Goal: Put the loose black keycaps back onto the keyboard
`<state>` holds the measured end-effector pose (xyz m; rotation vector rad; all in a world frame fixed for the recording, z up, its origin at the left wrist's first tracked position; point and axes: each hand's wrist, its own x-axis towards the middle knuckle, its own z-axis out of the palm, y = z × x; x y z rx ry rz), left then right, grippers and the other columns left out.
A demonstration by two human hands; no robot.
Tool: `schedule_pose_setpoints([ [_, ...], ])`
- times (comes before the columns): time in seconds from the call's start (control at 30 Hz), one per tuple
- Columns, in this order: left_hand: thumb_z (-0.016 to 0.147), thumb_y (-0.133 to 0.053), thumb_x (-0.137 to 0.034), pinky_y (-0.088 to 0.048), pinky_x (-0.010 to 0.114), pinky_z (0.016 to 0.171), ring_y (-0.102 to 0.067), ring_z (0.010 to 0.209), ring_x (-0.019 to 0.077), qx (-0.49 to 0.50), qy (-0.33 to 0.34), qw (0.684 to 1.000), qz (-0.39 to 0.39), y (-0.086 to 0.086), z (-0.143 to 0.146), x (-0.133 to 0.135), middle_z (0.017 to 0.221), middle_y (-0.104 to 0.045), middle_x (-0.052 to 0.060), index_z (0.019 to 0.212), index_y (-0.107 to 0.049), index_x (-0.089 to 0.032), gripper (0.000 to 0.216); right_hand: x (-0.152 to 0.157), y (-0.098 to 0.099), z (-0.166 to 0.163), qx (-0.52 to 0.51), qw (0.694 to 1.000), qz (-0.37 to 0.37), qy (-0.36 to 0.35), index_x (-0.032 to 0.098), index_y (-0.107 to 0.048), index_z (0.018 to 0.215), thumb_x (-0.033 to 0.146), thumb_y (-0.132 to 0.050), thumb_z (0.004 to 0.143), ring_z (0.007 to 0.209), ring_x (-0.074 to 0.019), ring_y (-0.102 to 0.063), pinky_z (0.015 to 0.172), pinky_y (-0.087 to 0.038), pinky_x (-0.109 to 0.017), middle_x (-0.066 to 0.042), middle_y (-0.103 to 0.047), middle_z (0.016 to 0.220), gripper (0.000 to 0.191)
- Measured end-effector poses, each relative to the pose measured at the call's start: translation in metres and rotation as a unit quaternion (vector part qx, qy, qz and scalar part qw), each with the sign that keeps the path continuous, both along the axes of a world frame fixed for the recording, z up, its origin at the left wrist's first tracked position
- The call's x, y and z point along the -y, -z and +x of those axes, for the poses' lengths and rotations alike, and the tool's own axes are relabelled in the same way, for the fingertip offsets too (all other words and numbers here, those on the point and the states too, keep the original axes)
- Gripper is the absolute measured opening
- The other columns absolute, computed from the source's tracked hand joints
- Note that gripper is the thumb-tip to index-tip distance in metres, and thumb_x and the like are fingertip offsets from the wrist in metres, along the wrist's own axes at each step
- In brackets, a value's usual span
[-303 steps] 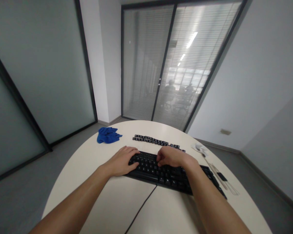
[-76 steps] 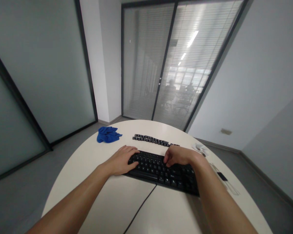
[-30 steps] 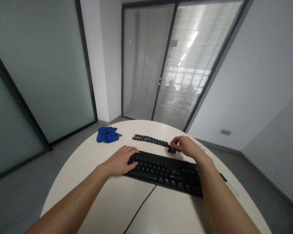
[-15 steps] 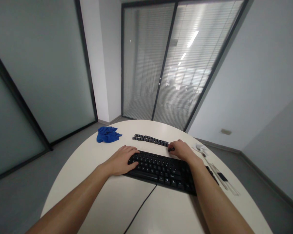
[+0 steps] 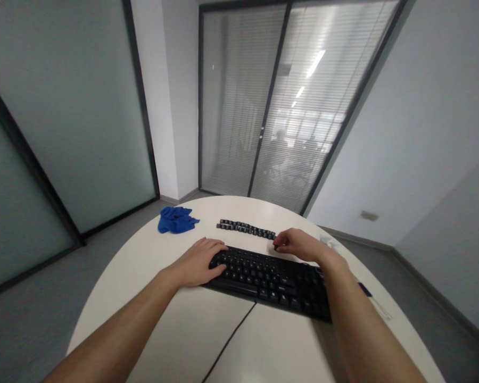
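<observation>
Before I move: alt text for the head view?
Left hand rests on the left end of a black keyboard; beyond it, right hand touches a dark piece near loose keys. A blue cloth lies farther left on the table.

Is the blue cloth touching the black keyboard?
No, the blue cloth lies apart from the black keyboard, on the table beyond the left hand.

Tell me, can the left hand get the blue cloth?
Probably yes: the left hand rests on the left end of the keyboard, the blue cloth lies farther back on the table, and nothing stands between.
</observation>
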<state>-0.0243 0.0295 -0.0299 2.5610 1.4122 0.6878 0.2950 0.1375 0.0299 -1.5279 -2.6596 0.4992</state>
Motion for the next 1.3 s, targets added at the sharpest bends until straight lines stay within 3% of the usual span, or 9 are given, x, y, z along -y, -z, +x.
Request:
schedule_pose_setpoints([
  [0.2, 0.090, -0.060, -0.035, -0.040, 0.048, 0.109, -0.055, 0.119, 0.0286, -0.001, 0.001, 1.000, 0.005, 0.000, -0.001, -0.001, 0.130, -0.062, 0.007, 0.124, -0.060, -0.024, 0.036, 0.016, -0.017, 0.000, 0.011, 0.995, -0.095, -0.017, 0.020, -0.079, 0.097, 0.030, -0.071, 0.070, 0.081, -0.0220, -0.068, 0.071, -0.047, -0.027, -0.002, -0.078, 0.085, 0.030],
  [0.5, 0.091, -0.059, -0.037, -0.036, 0.050, 0.112, -0.055, 0.122, 0.0292, -0.003, 0.000, 1.000, 0.004, 0.002, -0.002, -0.001, 0.132, -0.062, 0.008, 0.126, -0.059, -0.024, 0.038, 0.019, -0.010, -0.008, 0.066, 0.986, -0.156, -0.012, 0.023, -0.081, 0.097, 0.031, -0.077, 0.061, 0.084, -0.0231, -0.069, 0.071, -0.048, -0.027, 0.000, -0.078, 0.087, 0.038],
  [1.03, 0.089, -0.061, -0.037, -0.039, 0.048, 0.109, -0.056, 0.121, 0.0288, 0.000, 0.004, 1.000, 0.006, 0.001, -0.001, -0.001, 0.132, -0.062, 0.007, 0.125, -0.060, -0.025, 0.038, 0.023, -0.008, -0.020, 0.091, 0.986, -0.138, -0.017, 0.025, -0.082, 0.085, 0.024, -0.079, 0.054, 0.078, -0.0236, -0.069, 0.068, -0.048, -0.028, 0.000, -0.077, 0.078, 0.031],
  [1.3, 0.089, -0.061, -0.037, -0.040, 0.048, 0.109, -0.055, 0.121, 0.0291, 0.002, -0.001, 1.000, 0.006, 0.002, -0.002, -0.001, 0.132, -0.062, 0.007, 0.126, -0.059, -0.025, 0.039, 0.021, -0.008, -0.015, 0.075, 0.984, -0.158, 0.032, 0.023, -0.080, 0.076, 0.031, -0.081, 0.051, 0.072, -0.0225, -0.067, 0.062, -0.046, -0.028, 0.001, -0.074, 0.069, 0.027],
])
